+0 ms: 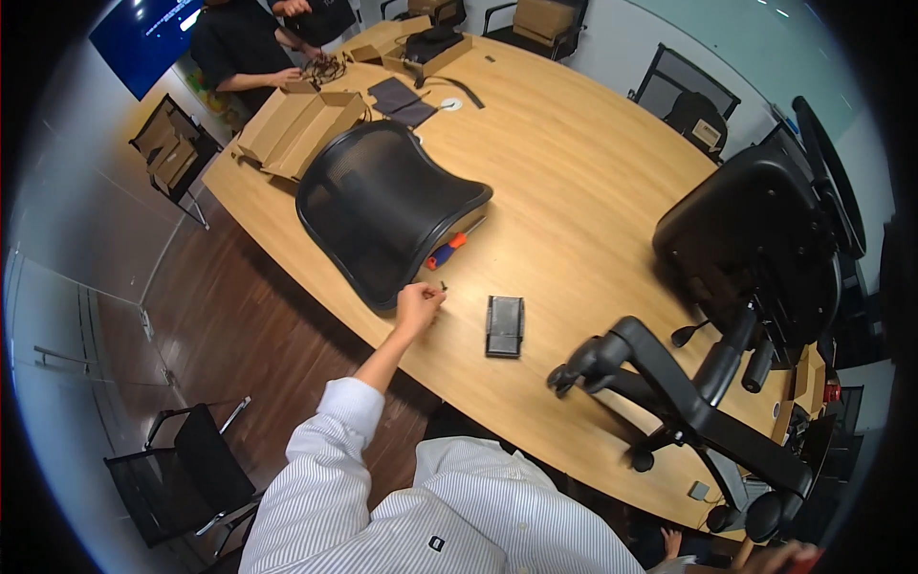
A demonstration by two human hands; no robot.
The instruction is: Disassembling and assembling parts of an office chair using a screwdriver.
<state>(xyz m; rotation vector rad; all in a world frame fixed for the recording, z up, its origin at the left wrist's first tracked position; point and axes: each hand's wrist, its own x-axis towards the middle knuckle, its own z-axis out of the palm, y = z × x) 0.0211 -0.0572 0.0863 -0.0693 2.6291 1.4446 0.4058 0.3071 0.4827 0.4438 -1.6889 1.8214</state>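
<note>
My left hand (418,307) reaches out over the near edge of the wooden table (574,163) and pinches a small dark screw (445,284) between its fingertips. It hovers just in front of a black mesh chair backrest (382,206) lying flat on the table. A screwdriver with a red and blue handle (446,252) lies beside the backrest, just beyond the hand. A flat black plastic part (505,326) rests to the right of the hand. Only a sliver of my right hand (779,559) shows at the lower right edge, so its grip is hidden.
A black office chair seat with armrests and wheeled base (736,316) lies tipped on the table's right side. Cardboard boxes (296,124) and another person's hands (287,75) are at the far end. A black folding chair (186,469) stands on the dark floor at left.
</note>
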